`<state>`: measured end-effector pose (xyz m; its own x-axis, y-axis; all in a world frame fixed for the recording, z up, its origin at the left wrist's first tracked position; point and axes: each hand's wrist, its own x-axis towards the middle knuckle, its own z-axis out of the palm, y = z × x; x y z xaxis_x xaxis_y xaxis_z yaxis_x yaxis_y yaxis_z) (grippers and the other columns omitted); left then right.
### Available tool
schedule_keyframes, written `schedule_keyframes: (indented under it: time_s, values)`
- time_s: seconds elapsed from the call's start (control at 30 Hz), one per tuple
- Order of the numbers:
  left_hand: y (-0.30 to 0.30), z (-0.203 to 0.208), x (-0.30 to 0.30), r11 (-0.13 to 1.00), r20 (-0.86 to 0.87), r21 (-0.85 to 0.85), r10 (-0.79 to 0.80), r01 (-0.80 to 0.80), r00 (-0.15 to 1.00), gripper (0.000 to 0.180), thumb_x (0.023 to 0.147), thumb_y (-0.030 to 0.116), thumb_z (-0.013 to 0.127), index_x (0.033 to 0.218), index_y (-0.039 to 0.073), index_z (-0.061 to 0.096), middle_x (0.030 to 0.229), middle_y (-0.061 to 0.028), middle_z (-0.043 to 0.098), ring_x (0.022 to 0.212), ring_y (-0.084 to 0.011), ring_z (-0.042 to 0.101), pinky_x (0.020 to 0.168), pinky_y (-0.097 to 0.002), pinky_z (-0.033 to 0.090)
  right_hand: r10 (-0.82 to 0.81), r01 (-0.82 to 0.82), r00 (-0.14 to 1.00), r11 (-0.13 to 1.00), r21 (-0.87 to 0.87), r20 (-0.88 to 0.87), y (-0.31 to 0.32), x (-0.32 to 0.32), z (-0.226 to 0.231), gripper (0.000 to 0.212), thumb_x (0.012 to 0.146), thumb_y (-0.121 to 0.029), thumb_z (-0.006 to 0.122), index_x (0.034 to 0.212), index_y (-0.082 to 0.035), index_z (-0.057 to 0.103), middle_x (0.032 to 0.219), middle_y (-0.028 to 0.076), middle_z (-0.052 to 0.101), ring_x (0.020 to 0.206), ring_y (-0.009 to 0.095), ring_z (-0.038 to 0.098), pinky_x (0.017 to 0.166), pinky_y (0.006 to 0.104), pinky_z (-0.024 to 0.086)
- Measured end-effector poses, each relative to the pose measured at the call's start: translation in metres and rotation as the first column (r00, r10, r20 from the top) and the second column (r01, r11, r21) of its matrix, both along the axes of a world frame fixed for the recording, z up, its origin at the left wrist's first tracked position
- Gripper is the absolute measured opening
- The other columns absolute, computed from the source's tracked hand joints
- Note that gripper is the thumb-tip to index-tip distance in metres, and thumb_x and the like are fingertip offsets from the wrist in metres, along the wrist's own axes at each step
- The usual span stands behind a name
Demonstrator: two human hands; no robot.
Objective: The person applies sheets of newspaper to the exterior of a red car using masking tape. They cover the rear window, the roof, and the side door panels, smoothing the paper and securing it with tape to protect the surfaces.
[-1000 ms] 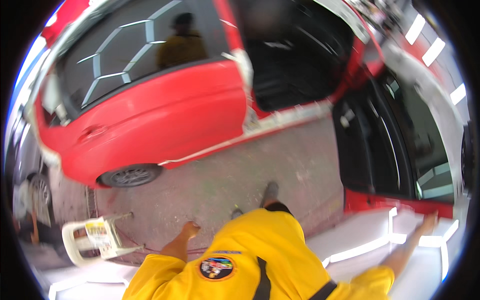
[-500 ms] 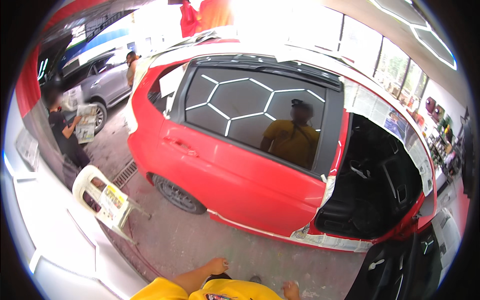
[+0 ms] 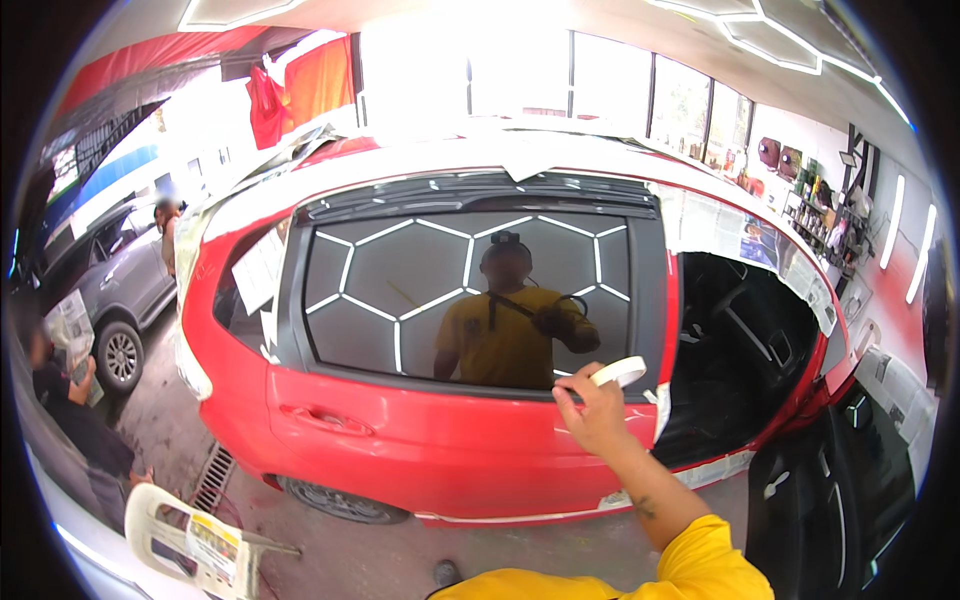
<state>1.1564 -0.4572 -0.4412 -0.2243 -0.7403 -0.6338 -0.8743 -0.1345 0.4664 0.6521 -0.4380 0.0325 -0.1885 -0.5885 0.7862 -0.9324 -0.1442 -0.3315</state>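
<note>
My right hand [image 3: 596, 412] is raised in front of the rear door of a red car [image 3: 480, 440]. Its closed fingers hold a roll of pale masking tape [image 3: 622, 372]. Behind the hand is the lower edge of the dark side window [image 3: 410, 300], which reflects ceiling lights and a figure in yellow. Whether the fingers or the roll touch the door, I cannot tell. Masking paper and newspaper [image 3: 690, 220] cover the frame above the front door opening [image 3: 730, 350]. My left hand is out of the picture.
A white plastic chair [image 3: 160, 520] stands at the lower left near a floor drain [image 3: 212, 478]. Beyond it, a person [image 3: 75, 420] has newspaper. Another person [image 3: 166, 225] is beside a grey car [image 3: 130, 270]. A detached black panel [image 3: 830, 480] lies at the right.
My right hand has risen from the lower edge to the window, now showing the tape roll. My left hand has left the view. The camera view has shifted, placing the car further left.
</note>
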Motion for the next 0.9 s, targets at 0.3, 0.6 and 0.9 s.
schedule_keyframes:
  time_s: [0.3, 0.6, 0.9]
  values:
    - [-0.149, 0.084, 0.009, 0.985, -0.129, -0.105, 0.127, -0.141, 0.983, 0.029, 0.1, 0.024, 0.064, 0.116, 0.001, 0.07, 0.11, -0.0153, 0.075, 0.099, -0.0289, 0.073, 0.085, -0.0448, 0.06, -0.425, 0.403, 0.901, 0.894, -0.195, -0.089, -0.14, -0.142, 0.264, 0.031, 0.106, -0.032, 0.06, 0.11, -0.005, 0.074, 0.102, 0.02, 0.075, 0.097, 0.039, 0.073, 0.083, 0.0461, 0.054]
    - [-0.092, 0.081, -0.043, 0.94, -0.174, -0.047, 0.325, -0.337, 0.93, 0.03, 0.101, 0.019, 0.062, 0.123, -0.001, 0.068, 0.115, -0.0142, 0.074, 0.1, -0.0257, 0.072, 0.086, -0.0423, 0.06, -0.474, 0.647, 0.737, 0.701, 0.301, -0.482, -0.258, -0.312, 0.355, 0.063, 0.082, 0.005, 0.062, 0.142, -0.012, 0.07, 0.133, 0.024, 0.072, 0.128, 0.039, 0.067, 0.112, 0.0439, 0.051]
    - [0.037, 0.05, -0.06, 0.809, -0.301, -0.072, 0.54, -0.583, 0.786, 0.033, 0.102, 0.013, 0.06, 0.131, -0.002, 0.065, 0.12, -0.0131, 0.073, 0.101, -0.0225, 0.07, 0.087, -0.0398, 0.061, -0.429, 0.56, 0.765, 0.812, 0.166, -0.481, -0.291, -0.359, 0.38, 0.024, 0.095, -0.018, 0.061, 0.11, -0.008, 0.077, 0.104, 0.022, 0.077, 0.102, 0.04, 0.073, 0.09, 0.0514, 0.058]
